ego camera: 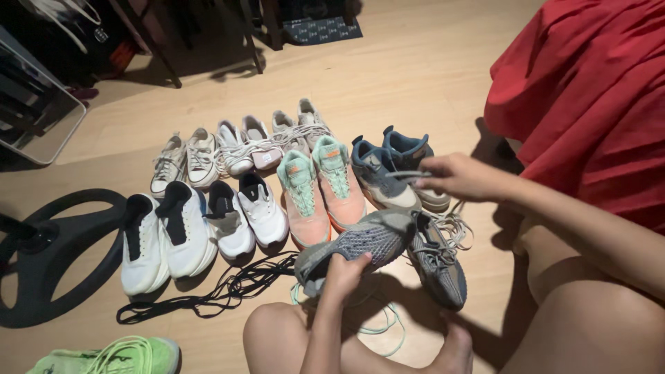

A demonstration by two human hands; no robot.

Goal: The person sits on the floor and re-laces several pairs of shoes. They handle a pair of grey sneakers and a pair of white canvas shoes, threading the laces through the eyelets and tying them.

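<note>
My left hand (343, 275) grips a grey knit sneaker (360, 244) by its side, holding it tilted just above the floor in front of my knees. My right hand (457, 176) is raised to the right of it and pinches a pale grey shoelace (409, 174) pulled out taut to the left. The matching grey sneaker (438, 260) lies on the floor just right of the held one, with loose pale laces (454, 228) piled beside it.
Rows of shoes stand on the wood floor: white pairs (187, 232), pale canvas pairs (228, 149), a mint-and-coral pair (320, 187), a blue-grey pair (388, 170). Black laces (222, 291) and a mint lace (377, 329) trail nearby. A black stand base (55, 256), a neon green shoe (111, 357), red fabric (596, 97).
</note>
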